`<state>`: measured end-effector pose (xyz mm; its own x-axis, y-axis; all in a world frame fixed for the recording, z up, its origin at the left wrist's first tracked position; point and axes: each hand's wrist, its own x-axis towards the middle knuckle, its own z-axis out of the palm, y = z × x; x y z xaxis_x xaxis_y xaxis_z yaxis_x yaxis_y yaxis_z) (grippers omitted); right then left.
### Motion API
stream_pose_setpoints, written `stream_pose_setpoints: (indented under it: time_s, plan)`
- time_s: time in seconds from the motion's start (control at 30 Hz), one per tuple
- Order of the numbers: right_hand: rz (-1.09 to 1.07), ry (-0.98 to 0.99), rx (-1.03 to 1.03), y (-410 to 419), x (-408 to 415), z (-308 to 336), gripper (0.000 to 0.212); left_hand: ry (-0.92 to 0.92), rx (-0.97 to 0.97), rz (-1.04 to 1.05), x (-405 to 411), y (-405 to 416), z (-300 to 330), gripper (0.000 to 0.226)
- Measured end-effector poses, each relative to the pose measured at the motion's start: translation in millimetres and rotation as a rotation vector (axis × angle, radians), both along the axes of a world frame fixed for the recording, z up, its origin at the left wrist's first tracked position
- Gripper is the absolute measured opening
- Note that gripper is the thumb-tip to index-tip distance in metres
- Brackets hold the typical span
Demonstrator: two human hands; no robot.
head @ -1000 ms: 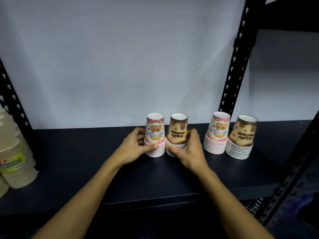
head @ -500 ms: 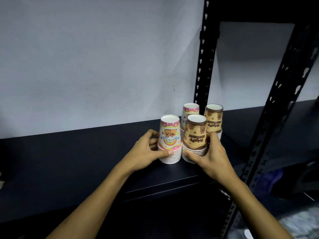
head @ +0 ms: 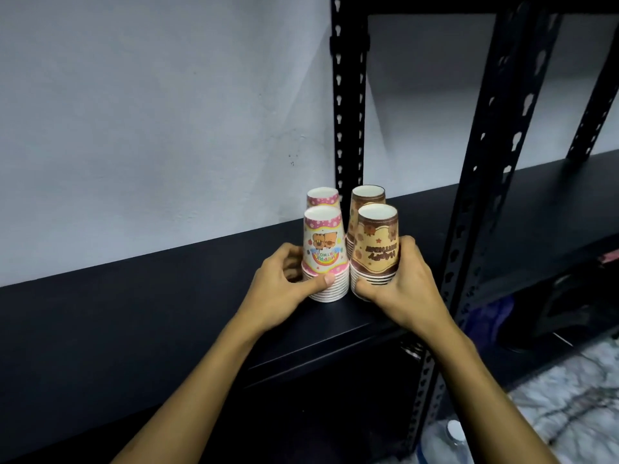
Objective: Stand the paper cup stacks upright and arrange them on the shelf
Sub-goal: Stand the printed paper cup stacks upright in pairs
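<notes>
Several paper cup stacks stand mouth-down on the black shelf (head: 167,296), grouped two by two. My left hand (head: 284,283) grips the front pink-and-white stack (head: 324,249), thumb across its lower rims. My right hand (head: 398,286) grips the front brown stack (head: 376,242), fingers wrapped round its right side. These two front stacks touch each other. Directly behind them stand a second pink stack (head: 323,196) and a second brown stack (head: 366,199), mostly hidden.
A black perforated upright (head: 348,95) rises just behind the stacks, against the pale wall. Another upright (head: 485,162) stands at the shelf's front right corner. More dark shelving continues to the right. A patterned floor (head: 569,396) lies below right.
Both hands have slid their two stacks rightward along the shelf, from left of the other pair to directly in front of it. The view has turned right; the tan cups at left are gone.
</notes>
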<state>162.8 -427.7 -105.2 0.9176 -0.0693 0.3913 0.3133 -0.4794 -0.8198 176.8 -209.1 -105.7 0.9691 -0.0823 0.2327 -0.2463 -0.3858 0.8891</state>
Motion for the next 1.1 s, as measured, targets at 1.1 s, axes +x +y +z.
stream_pose_setpoints:
  time_s: [1.1]
  plan:
    - [-0.018, 0.128, -0.061, -4.0, 15.1, 4.3, 0.065, 0.060, 0.159, -0.007, -2.3, -17.8, -4.0, 0.068]
